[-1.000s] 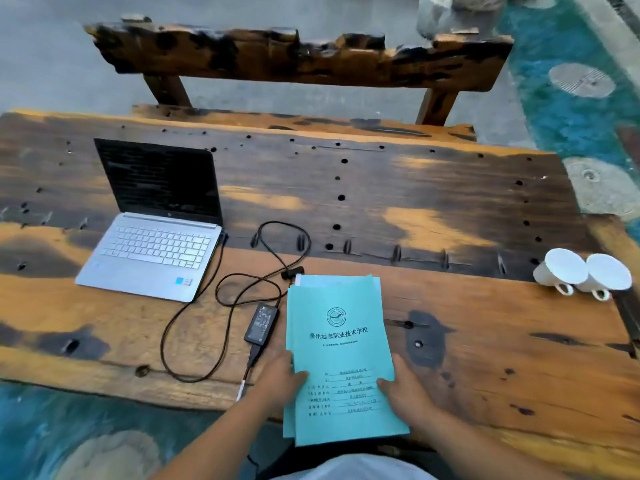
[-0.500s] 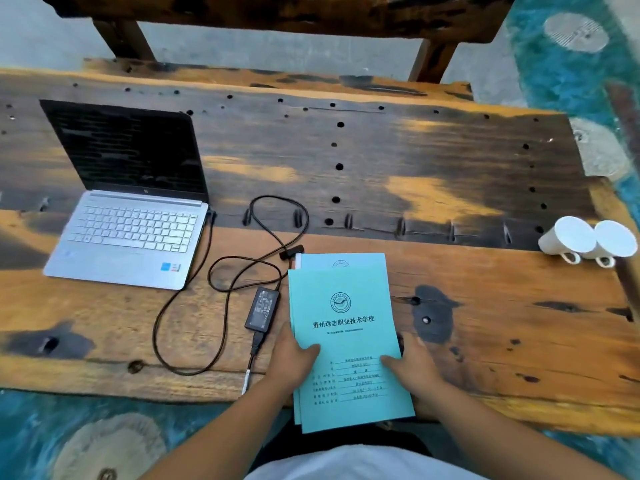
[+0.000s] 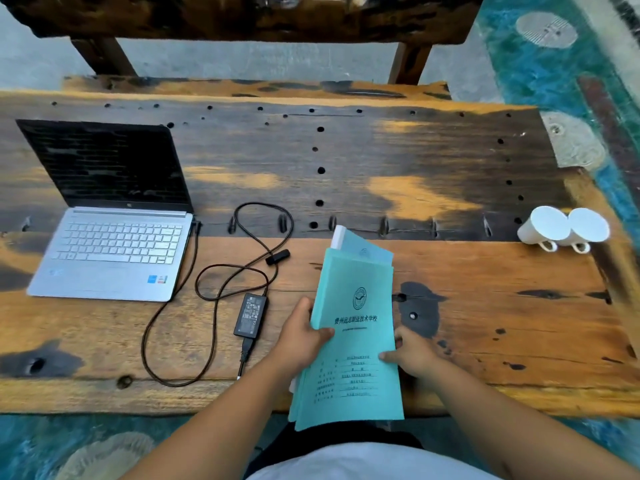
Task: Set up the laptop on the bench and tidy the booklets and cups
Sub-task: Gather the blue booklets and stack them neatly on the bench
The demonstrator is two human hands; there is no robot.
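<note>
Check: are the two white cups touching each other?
Touching. The head view shows the two white cups lying on their sides, walls pressed together with no bench visible between.

One laptop (image 3: 114, 244), one charger (image 3: 251, 315), two cups (image 3: 562, 228), several booklets (image 3: 353, 337), two hands (image 3: 301, 337).

Bare bench (image 3: 502, 306) lay open right of the booklets (image 3: 353, 327) up to the far-right cups (image 3: 562, 228), while the charger (image 3: 251, 315), cable (image 3: 207, 289) and laptop (image 3: 110, 247) blocked the left
</note>
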